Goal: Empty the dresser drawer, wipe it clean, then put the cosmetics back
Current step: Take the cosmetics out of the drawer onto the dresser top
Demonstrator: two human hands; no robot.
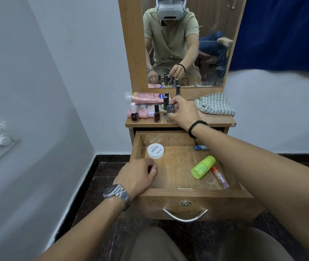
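While the drawer stands pulled out, your right hand pinches a dark-capped bottle on the tabletop above it. Your left hand, fingers loosely curled and holding nothing, rests at the drawer's left wall. Inside the drawer lie a white jar and a green tube.

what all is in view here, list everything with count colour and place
drawer: 1, brown wood, pulled open
white jar: 1, white, drawer back left
green bottle: 1, green, lying in drawer right
small tube: 1, clear with red cap, beside green bottle
blue item: 1, drawer back right
nail polish bottles: several, dark caps, dresser top
pink tubes: 2, lying behind bottles
checked cloth: 1, grey-white, dresser top right
mirror: 1, above dresser
left hand: on drawer's left edge
right hand: pinches a dark-capped bottle
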